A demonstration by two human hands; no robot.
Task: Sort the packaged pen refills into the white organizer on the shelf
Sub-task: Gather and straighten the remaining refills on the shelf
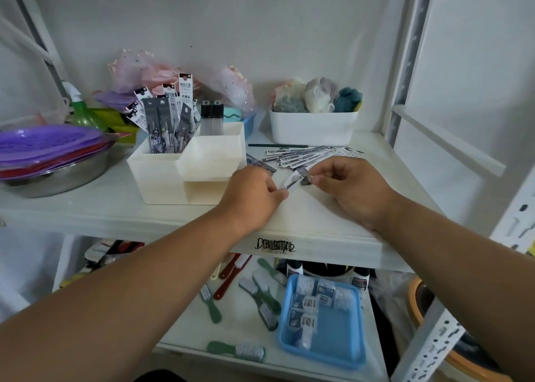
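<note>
A single wide-angle camera, worn on the person's head, looks forward and steeply down onto a white shelf from close range. Both forearms enter from the bottom corners and converge near the centre of the picture, so the left hand and right hand sit just below mid-frame. The white organizer stands left of centre, well within arm's reach. The lens bends the metal uprights at the edges outward. Below the shelf's front lip, the view also takes in a lower shelf. No second view is provided.
</note>
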